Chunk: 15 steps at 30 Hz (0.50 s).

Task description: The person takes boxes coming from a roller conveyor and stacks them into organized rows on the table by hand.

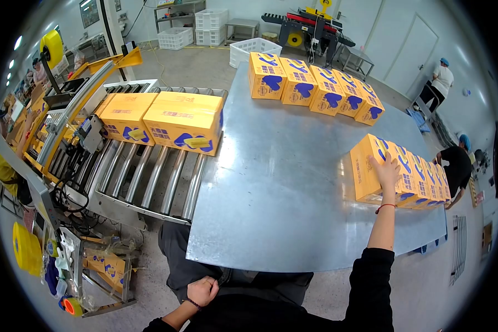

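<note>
My right hand [385,171] lies with fingers spread over the top edge of the nearest yellow carton [368,170] in a row at the right of the metal table. The hand presses on the carton and is not wrapped around it. This carton has blue markings and stands against several others like it. My left hand [202,291] is curled into a fist by my lap, below the table's near edge, with nothing visible in it. A second row of yellow cartons [299,88] stands at the table's far side.
Two yellow cartons [183,119] sit on the roller conveyor [155,171] left of the metal table [271,188]. A taping machine [77,110] spans the conveyor. Yellow tape rolls [26,249] are at lower left. White crates [254,50] stand behind; a person [455,166] is at right.
</note>
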### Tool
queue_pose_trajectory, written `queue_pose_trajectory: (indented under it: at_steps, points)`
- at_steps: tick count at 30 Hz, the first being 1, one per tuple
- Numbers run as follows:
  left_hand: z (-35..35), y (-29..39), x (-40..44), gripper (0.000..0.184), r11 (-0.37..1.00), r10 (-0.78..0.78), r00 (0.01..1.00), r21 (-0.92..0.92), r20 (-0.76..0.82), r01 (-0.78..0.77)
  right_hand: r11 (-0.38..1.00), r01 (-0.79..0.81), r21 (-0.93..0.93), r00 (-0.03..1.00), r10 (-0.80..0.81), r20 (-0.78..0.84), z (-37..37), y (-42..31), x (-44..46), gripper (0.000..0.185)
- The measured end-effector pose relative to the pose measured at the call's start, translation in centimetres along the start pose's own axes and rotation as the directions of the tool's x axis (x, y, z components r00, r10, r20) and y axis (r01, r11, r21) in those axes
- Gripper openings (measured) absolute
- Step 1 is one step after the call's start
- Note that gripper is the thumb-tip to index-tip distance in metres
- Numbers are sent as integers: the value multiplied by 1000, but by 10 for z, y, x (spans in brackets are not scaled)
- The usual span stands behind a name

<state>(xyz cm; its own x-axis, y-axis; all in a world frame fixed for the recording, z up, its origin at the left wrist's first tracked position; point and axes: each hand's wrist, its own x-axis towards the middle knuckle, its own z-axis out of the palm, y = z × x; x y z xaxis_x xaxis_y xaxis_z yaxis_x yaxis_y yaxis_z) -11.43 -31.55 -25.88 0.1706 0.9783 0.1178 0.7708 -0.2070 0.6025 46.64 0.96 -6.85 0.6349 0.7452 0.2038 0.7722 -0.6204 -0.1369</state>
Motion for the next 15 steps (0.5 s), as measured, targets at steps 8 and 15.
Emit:
queue_pose_trajectory:
  at_steps: [8, 15]
  points:
    - [1, -1, 0, 13, 1000, 12, 1000, -13, -21, -12, 998, 35, 54, 999, -34, -22, 6, -6, 1, 92]
    - [5, -6, -3, 14, 998, 56, 997, 16, -62, -55, 693, 707, 142, 684, -620, -384, 24, -135, -55, 51]
